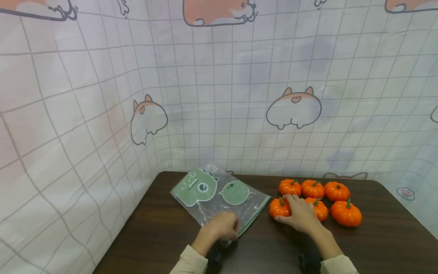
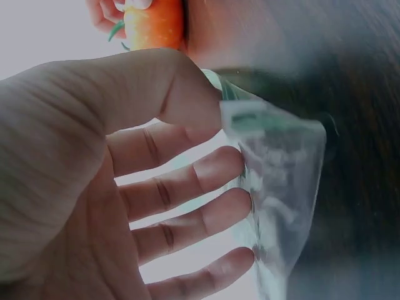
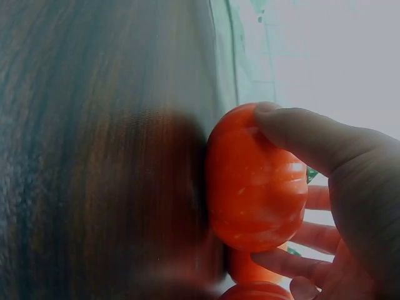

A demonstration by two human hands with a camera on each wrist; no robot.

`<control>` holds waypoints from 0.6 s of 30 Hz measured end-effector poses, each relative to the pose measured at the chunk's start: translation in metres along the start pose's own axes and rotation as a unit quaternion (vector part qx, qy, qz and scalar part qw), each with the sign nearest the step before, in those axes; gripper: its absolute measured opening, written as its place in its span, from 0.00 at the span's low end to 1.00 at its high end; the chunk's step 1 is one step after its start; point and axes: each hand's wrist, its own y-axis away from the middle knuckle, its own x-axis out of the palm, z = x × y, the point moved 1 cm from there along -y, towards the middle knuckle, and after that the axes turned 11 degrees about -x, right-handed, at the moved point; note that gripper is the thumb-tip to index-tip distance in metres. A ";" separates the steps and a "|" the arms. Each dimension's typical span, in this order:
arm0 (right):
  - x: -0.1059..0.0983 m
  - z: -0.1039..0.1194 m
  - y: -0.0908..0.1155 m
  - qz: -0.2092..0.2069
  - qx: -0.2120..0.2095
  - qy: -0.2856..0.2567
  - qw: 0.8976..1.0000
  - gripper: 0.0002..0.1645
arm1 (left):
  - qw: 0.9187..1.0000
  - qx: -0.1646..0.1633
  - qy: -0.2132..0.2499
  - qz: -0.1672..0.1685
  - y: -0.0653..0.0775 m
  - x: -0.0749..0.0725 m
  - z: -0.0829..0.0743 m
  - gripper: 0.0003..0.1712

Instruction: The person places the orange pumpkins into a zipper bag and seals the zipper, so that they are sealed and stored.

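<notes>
A clear plastic bag [image 1: 236, 192] with green cartoon prints and a green edge strip lies flat and slanted on the table. My left hand [image 1: 222, 225] pinches its near corner between thumb and index finger; in the left wrist view the bag corner [image 2: 281, 181] sticks out past the fingertips. Over on the right, my right hand [image 1: 302, 215] grips a small orange pumpkin [image 1: 278, 208] with a green stem, the front-left one of a cluster. In the right wrist view the thumb lies on one side of this pumpkin [image 3: 256, 181], and it appears to rest on the table.
Several more small pumpkins stand close around the right hand, among them a back-left one [image 1: 289, 187] and a front-right one [image 1: 346, 214]. The dark wooden table [image 1: 154, 228] meets a white grid-patterned cloth [image 1: 236, 125] at its back and left side.
</notes>
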 end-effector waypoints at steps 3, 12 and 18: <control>0.000 -0.001 0.001 -0.002 -0.001 -0.001 1.000 0.43 | 1.000 -0.006 -0.007 -0.010 -0.001 0.000 0.002 0.15; 0.000 -0.003 0.002 -0.008 -0.007 -0.003 1.000 0.43 | 0.995 0.005 0.004 -0.104 -0.006 -0.005 0.003 0.15; 0.000 -0.003 0.001 -0.001 -0.010 -0.008 1.000 0.43 | 0.983 -0.006 0.036 -0.181 -0.008 -0.011 0.004 0.09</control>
